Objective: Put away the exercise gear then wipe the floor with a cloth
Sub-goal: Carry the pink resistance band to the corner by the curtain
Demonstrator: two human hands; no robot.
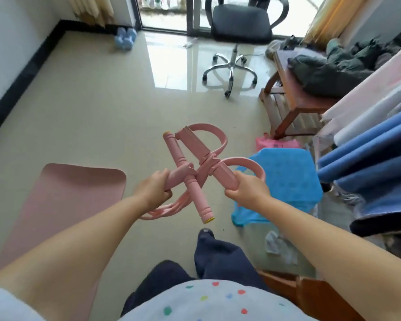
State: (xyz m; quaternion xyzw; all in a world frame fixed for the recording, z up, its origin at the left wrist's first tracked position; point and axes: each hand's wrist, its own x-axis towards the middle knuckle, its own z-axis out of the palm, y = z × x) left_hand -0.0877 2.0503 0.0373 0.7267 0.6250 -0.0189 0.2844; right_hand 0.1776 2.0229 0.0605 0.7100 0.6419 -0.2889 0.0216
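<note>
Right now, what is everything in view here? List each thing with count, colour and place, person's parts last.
pink pedal resistance band with foam handles: one, pink, held in the air at centre
pink yoga mat: one, pink, floor at left
pale blue dumbbells: a pair, far left corner
black swivel office chair: one, black, by the glass door
blue plastic stool: one, blue, right of the band
brown wooden bench: one, brown, right, dark clothes on it
left hand: grips the band's strap
right hand: grips a foot loop end
</note>
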